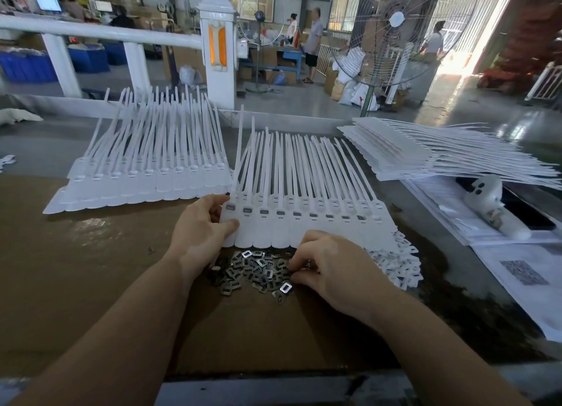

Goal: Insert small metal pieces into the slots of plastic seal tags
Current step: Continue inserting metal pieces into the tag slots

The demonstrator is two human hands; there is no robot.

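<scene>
On the brown cardboard work surface (76, 269), a fanned sheet of white plastic seal tags with long tails (146, 174) lies at 10 o'clock. The left hand (202, 229) pinches the left edge of the middle row of joined white plastic seal tags (304, 223), thumb on top at its near corner; most slots there already show grey inserts. Just below that row, at 6 o'clock from it, sits the loose pile of small grey metal pieces (258, 272). The right hand (330, 262) rests on the pile's right side, fingers curled down into it; what they hold cannot be seen. A stack of flat white tag sheets (425, 153) lies at 2 o'clock.
</scene>
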